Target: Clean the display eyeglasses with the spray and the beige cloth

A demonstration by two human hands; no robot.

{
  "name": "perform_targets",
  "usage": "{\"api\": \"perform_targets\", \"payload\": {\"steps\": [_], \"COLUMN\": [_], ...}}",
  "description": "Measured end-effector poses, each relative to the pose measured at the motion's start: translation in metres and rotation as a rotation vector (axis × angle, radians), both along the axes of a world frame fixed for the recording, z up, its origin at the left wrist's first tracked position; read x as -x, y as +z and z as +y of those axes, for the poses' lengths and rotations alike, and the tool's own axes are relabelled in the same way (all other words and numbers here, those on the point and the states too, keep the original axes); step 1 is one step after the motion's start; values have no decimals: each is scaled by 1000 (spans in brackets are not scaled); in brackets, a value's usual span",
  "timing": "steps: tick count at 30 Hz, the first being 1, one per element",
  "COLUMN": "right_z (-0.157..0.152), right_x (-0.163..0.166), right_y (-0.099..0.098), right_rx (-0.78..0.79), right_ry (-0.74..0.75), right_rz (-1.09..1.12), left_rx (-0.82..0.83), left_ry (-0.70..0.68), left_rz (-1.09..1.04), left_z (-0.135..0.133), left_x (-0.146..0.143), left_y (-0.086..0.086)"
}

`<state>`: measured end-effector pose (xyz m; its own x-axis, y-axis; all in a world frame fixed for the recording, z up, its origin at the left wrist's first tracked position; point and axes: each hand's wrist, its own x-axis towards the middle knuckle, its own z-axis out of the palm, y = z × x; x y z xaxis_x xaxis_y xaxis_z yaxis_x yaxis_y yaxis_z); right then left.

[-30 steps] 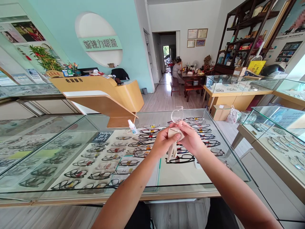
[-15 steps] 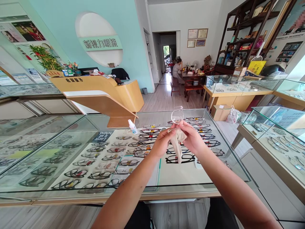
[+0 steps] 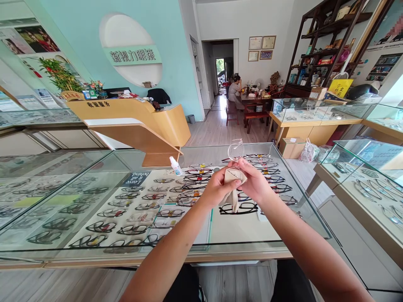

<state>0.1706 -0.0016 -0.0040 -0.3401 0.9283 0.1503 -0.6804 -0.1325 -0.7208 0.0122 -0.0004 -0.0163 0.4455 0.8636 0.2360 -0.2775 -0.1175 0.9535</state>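
A pair of clear-framed glasses point(image 3: 235, 150) is held up over the glass display case point(image 3: 252, 247), one lens rising above my fingers. My right hand point(image 3: 254, 180) is closed on the frame, its fingers pinching near the middle. My left hand point(image 3: 219, 187) is closed around a beige cloth point(image 3: 233, 180), with the thumb pressing it against the lower part of the glasses. That lower lens is hidden by the cloth and fingers. A loose end of the cloth hangs below the hands. A small white bottle point(image 3: 175, 166) stands on the glass to the left.
Under the glass lie rows of glasses point(image 3: 131, 230) and a dark printed card point(image 3: 136, 179). A wooden counter point(image 3: 171, 126) stands beyond the case, and another display case point(image 3: 371, 184) is at the right. A person point(image 3: 234, 90) sits at a far table.
My left thumb has moved down across the cloth, and the cloth is now more bunched over the lower lens. The glasses have shifted very slightly right. My right hand keeps its grip.
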Motion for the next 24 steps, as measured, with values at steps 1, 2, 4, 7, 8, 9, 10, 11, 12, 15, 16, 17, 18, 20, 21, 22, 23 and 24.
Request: {"api": "perform_targets", "payload": {"steps": [1,2,4,7,8,9,10,11,12,15,16,17,18,20,21,22,23,24], "right_z": [0,0,0,0,0,0,0,0,0,-1,-1,-2,-3,-4,-4,-5,-6,-6], "right_x": [1,1,2,0,-1,-1,-2,-2,-2,-1,0,1,2,5,6,8,9,10], "right_y": [-1,-2,-3,-3,-2,-2,-1,-1,-1,-1,-2,-3,-4,-6,-6,-7,-7,-6], "right_rx": [-3,-8,-22,-18,-13,-10,-8,-7,-5,3,4,3,-3,-25,-39,-53,-65,-71], "right_ry": [10,18,23,15,14,15,16,16,15,5,1,-1,-3,-5,-11,-21,-32,-44], "right_rz": [-1,-5,-15,-27,-27,-25,-22,-18,-18,-34,-42,-48,-48,-38,-32,-27,-28,-31], "left_rx": [1,-3,-14,-26,-28,-31,-34,-38,-42,-62,-68,-71,-71,-60,-55,-52,-48,-44], "left_ry": [28,56,91,78,62,47,38,36,38,72,91,112,137,196,231,267,301,326], "left_rz": [13,24,35,28,18,7,-1,-2,7,46,50,48,44,28,18,11,6,3], "left_z": [-1,-1,-1,0,0,1,1,0,0,-2,-3,-3,-3,-4,-4,-4,-4,-5], "left_x": [-1,-1,-2,-3,-3,-4,-4,-4,-4,-5,-5,-6,-7,-8,-9,-9,-9,-10], "left_y": [0,0,-2,-6,-7,-8,-8,-8,-8,-7,-7,-6,-6,-6,-6,-5,-5,-5]}}
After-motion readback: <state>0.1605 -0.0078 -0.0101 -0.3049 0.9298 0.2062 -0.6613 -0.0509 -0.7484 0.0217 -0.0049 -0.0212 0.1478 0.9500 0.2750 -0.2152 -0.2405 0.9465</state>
